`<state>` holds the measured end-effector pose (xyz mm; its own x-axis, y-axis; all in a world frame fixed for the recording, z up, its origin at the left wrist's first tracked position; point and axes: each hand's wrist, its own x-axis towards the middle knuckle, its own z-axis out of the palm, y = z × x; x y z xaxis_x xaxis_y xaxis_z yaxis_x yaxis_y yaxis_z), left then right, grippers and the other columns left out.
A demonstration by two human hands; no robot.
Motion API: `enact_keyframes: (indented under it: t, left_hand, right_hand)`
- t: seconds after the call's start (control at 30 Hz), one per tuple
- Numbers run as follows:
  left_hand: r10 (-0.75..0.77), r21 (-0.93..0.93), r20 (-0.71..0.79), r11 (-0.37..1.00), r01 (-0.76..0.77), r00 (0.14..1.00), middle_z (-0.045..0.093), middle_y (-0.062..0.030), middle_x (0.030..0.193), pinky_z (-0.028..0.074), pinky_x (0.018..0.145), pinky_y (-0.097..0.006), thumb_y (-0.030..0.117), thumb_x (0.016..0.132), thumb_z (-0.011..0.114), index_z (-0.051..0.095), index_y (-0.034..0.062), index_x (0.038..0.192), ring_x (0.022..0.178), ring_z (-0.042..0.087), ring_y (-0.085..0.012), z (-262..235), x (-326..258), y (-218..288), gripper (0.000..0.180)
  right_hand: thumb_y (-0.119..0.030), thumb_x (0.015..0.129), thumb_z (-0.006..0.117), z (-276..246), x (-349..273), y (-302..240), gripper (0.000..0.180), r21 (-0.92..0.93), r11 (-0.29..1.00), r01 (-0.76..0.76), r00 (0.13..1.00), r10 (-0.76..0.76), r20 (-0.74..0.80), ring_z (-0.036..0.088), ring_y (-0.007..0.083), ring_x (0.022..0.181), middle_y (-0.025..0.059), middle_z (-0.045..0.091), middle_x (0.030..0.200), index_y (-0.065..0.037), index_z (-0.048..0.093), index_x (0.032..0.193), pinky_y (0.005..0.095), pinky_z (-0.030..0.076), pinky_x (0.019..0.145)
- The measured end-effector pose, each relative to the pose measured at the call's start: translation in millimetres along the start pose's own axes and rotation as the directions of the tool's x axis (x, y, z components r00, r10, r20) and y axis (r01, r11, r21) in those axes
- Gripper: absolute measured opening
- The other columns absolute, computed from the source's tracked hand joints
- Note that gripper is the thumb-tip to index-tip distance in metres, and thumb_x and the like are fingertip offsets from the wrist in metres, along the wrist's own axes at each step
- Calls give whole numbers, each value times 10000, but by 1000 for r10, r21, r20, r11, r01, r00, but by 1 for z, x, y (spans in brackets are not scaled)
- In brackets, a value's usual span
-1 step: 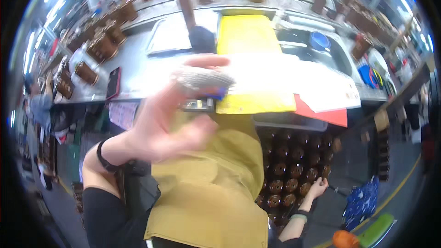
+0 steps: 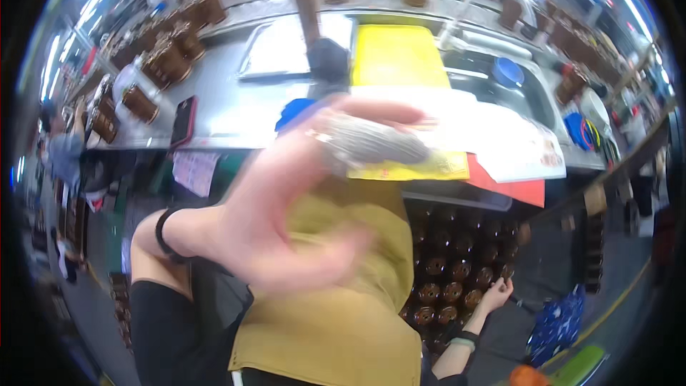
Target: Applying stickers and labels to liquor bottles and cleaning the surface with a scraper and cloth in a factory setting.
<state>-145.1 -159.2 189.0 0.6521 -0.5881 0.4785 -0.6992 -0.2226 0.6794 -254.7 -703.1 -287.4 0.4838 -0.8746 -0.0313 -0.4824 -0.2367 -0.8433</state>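
Note:
My left hand point(image 2: 275, 204) is raised close in front of me, blurred, with thumb and fingers spread apart. One finger wears a grey ribbed sleeve point(image 2: 368, 144); nothing shows in the grasp. Behind it lie a yellow sheet point(image 2: 400, 57) and white papers point(image 2: 525, 144) on the metal worktop. Low at the right, my right hand point(image 2: 498, 293) has its fingers curled together beside the outer edge of several shiny brown glazed pieces point(image 2: 451, 291) in rows. What those fingers pinch, if anything, is too small to tell.
A wooden post with a dark wrapped base point(image 2: 329, 64) stands behind the left hand. A sink point(image 2: 529, 96) with a blue bowl point(image 2: 508, 71) is at the far right. A phone point(image 2: 184, 121) and brown jars point(image 2: 168, 61) stand at the left. A blue patterned bag point(image 2: 557, 325) lies low right.
My left hand has moved right and nearer, its sleeved finger now over the yellow sheet. A blue thing shows behind it. The right hand stays by the brown pieces.

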Motion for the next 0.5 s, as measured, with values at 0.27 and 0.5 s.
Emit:
enact_keyframes:
  t: [0.27,0.5]
  left_hand:
    - [-20,-608,-90,793,-39,996,575,-279,1334,511,955,-389,235,888,709,608,-44,1185,1130,639,-357,-14,30,-8,420]
    - [-67,-541,-305,833,-115,950,608,-260,1211,512,892,-403,136,847,695,569,-44,983,1066,630,-379,-56,16,-26,259]
  right_hand:
    - [-155,1015,619,33,-48,-186,361,130,932,338,924,-355,140,654,233,993,165,660,1184,16,570,1330,379,527,862]
    - [-85,1031,570,86,-111,-306,332,207,850,485,798,-526,293,607,216,1022,145,624,1152,42,550,1338,349,495,897]
